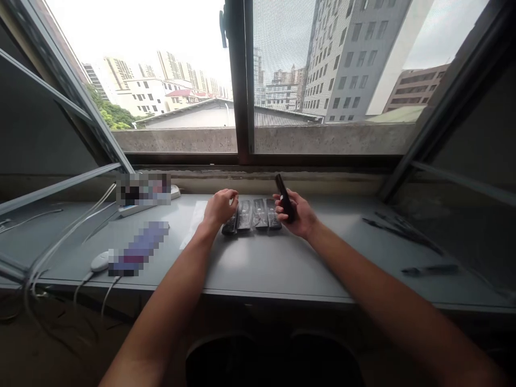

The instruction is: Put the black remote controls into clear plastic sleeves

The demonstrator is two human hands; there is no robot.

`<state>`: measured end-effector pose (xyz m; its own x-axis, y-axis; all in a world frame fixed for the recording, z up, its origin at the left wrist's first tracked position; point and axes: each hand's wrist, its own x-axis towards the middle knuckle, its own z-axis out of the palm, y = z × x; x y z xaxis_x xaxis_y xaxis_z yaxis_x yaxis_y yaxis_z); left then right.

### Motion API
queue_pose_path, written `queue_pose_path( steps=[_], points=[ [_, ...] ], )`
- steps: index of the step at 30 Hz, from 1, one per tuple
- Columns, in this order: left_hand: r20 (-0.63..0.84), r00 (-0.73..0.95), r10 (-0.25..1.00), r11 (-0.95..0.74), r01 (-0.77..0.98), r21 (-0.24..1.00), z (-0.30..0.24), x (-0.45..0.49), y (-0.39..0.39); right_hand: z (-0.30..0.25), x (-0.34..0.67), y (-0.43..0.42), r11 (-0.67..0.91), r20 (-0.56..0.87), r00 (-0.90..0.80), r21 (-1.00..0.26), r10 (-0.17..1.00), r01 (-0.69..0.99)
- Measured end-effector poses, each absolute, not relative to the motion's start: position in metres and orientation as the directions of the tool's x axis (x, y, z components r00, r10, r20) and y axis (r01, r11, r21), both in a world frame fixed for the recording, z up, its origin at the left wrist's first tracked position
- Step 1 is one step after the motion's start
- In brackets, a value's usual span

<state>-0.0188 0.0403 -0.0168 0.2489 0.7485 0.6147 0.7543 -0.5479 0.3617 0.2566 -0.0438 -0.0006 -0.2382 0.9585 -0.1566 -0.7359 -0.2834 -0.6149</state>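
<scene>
My right hand [300, 214] is wrapped around a slim black handheld device [284, 198], held tilted with its narrow end up and away from me. What kind of device it is I cannot make out. Just below it lie several dark flat packs [260, 214] in clear plastic wrapping, side by side in a row. My left hand [220, 208] is over the left end of that row, fingers curled and thumb drawn in. The leftmost pack [229, 224] is partly hidden beneath it; whether the fingertips grip anything is hidden.
Everything stands on a grey desk [258, 263] under a window. At left are a white power strip [149, 203], white cables [60, 242], a white round charger [100, 261] and a blurred purple item [139, 247]. Dark cables [403, 231] lie at right. Metal frames [60, 185] flank both sides.
</scene>
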Motion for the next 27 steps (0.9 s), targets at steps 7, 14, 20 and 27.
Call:
queue_pose_path(
  steps=[7, 14, 20, 27],
  points=[
    [0.672, 0.221, 0.707, -0.644, 0.593, 0.483, -0.025, -0.019, 0.048, 0.0, 0.258, -0.043, -0.326, -0.177, -0.277, -0.615, 0.944, -0.718],
    [0.644, 0.219, 0.733, -0.639, 0.547, 0.541, -0.024, -0.012, 0.041, 0.0, 0.258, -0.046, -0.411, -0.126, -0.434, -0.626, 0.892, -0.663],
    [0.486, 0.33, 0.809, -0.549, 0.132, 0.825, -0.009, 0.013, 0.017, -0.001, 0.24, -0.055, -0.329, -0.096, -0.427, -0.791, 0.899, -0.516],
    [0.404, 0.341, 0.849, -0.415, -0.044, 0.909, -0.012, 0.031, 0.011, -0.002, 0.224, -0.064, -0.363, -0.051, -0.505, -0.757, 0.862, -0.543]
  ],
)
